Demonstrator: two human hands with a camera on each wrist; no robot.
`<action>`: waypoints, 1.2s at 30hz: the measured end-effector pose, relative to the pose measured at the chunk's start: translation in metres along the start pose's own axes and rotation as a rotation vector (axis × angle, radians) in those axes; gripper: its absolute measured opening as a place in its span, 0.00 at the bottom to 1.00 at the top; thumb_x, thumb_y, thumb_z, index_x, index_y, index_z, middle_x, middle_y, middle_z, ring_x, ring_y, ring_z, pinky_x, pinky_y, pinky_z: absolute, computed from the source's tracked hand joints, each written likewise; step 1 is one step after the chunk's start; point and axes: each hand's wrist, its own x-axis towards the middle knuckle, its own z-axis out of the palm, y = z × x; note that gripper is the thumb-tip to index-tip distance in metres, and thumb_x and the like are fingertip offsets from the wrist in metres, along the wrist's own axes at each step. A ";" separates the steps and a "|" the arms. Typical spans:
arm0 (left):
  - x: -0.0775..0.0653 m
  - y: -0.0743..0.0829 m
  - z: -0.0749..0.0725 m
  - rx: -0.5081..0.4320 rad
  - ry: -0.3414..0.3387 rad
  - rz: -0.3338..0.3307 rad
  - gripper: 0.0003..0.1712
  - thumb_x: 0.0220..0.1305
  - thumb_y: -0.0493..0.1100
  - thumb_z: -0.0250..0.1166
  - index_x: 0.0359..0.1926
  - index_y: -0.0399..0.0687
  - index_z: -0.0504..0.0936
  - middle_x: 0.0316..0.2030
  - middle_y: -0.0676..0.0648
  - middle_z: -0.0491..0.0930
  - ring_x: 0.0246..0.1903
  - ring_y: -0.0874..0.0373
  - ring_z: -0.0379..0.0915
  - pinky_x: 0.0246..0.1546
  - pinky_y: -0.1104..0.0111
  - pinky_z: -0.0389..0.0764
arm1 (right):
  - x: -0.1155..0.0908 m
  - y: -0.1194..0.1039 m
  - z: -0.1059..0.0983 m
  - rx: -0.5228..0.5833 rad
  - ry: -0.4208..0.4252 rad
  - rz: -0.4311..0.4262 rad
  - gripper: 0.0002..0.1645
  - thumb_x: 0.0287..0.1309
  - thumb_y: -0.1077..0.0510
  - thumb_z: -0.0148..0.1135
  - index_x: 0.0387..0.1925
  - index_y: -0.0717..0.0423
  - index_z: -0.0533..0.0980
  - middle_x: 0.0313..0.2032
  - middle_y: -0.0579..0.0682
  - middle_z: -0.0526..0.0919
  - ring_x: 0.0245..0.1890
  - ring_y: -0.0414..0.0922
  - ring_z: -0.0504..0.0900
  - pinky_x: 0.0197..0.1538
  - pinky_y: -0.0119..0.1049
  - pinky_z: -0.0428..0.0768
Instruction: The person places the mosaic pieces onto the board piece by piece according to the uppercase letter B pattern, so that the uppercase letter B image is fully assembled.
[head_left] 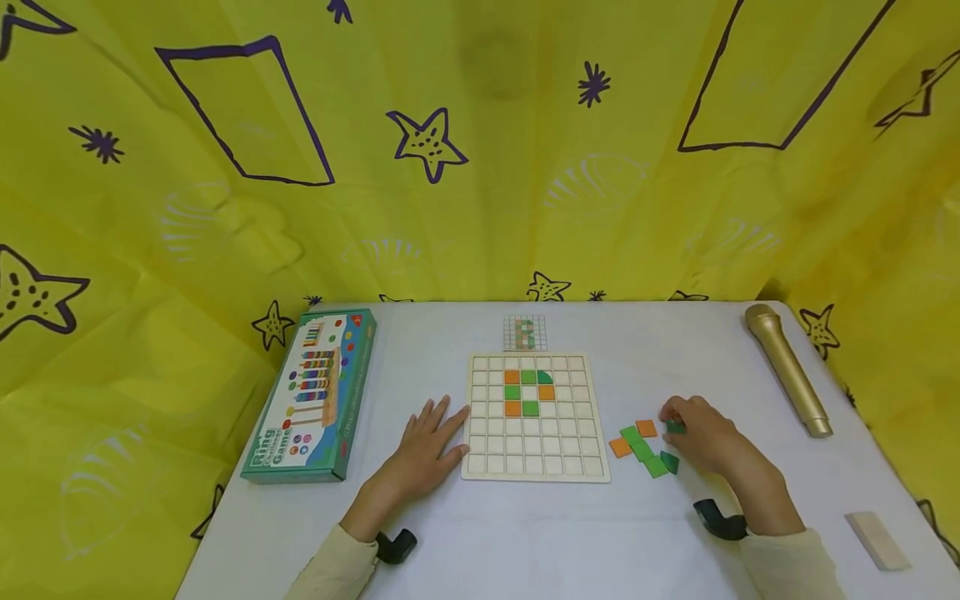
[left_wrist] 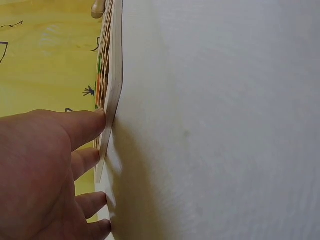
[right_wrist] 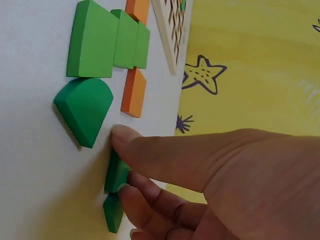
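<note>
A square wooden grid board [head_left: 532,467] lies mid-table, with orange, light green and dark green tiles set in its upper cells round one bare cell. My left hand [head_left: 425,450] rests at its left side, fingers spread; in the left wrist view the thumb [left_wrist: 92,125] touches the board's edge [left_wrist: 117,65]. To the board's right, my right hand [head_left: 701,433] pinches a dark green tile [right_wrist: 117,172] between thumb and fingers, low over the table. Another dark green piece [right_wrist: 114,212] is partly behind the fingers. Nearby lie a rounded dark green tile [right_wrist: 85,107], light green tiles [right_wrist: 92,42] and orange tiles [right_wrist: 134,92].
A small pattern card [head_left: 525,332] lies behind the board. On the left is a boxed ring game [head_left: 311,400]. A gold microphone [head_left: 787,371] lies at the far right, and a flat wooden block [head_left: 877,540] at the near right. Yellow patterned cloth [head_left: 495,208] hangs behind the table.
</note>
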 end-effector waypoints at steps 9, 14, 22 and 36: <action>-0.001 -0.001 0.000 -0.019 0.006 0.001 0.35 0.81 0.53 0.57 0.82 0.53 0.63 0.83 0.36 0.50 0.83 0.33 0.38 0.78 0.33 0.43 | 0.018 -0.001 0.016 -0.029 0.166 -0.062 0.10 0.68 0.61 0.69 0.43 0.63 0.78 0.39 0.59 0.78 0.37 0.54 0.78 0.42 0.53 0.80; -0.001 -0.001 0.000 -0.021 0.012 0.011 0.34 0.81 0.53 0.57 0.82 0.52 0.63 0.83 0.35 0.50 0.82 0.32 0.38 0.78 0.33 0.43 | 0.029 -0.003 0.017 -0.041 0.184 -0.034 0.15 0.70 0.56 0.69 0.45 0.65 0.78 0.39 0.61 0.79 0.36 0.54 0.78 0.41 0.51 0.81; 0.000 -0.002 0.000 -0.014 0.005 0.019 0.35 0.81 0.54 0.56 0.82 0.53 0.63 0.83 0.35 0.50 0.83 0.33 0.38 0.78 0.33 0.43 | 0.026 -0.006 -0.006 0.030 -0.029 0.005 0.22 0.69 0.59 0.68 0.58 0.67 0.75 0.56 0.72 0.70 0.53 0.66 0.75 0.60 0.69 0.76; 0.001 -0.003 0.001 -0.010 0.001 0.011 0.35 0.81 0.54 0.56 0.82 0.53 0.63 0.83 0.36 0.50 0.83 0.33 0.37 0.78 0.33 0.43 | 0.030 -0.006 0.007 0.058 0.082 -0.014 0.18 0.69 0.63 0.66 0.55 0.69 0.77 0.48 0.67 0.76 0.43 0.58 0.76 0.50 0.57 0.81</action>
